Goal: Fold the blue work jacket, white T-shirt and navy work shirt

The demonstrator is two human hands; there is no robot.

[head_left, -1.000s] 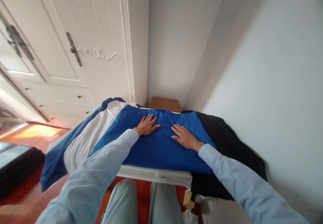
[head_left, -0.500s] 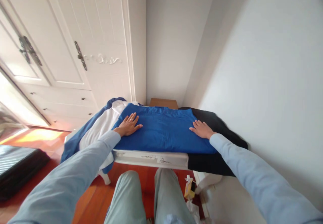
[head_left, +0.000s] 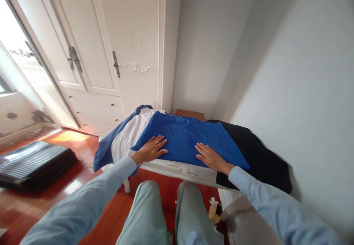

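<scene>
Table (head_left: 177, 170): hands (head_left: 151, 149) (head_left: 211, 158) flat on blue cloth (head_left: 182, 134).

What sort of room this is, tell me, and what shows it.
Likely a bedroom in a home: there is a white wardrobe, what looks like a black suitcase lying on the wooden floor, and a blue garment spread over a white table.

A garment (head_left: 181, 136) lies centrally on the tabletop (head_left: 160, 167); clothes (head_left: 127, 138) drape over its left edge, a cloth (head_left: 265, 156) over its right; a wardrobe (head_left: 138, 24) stands behind the far left corner.
</scene>
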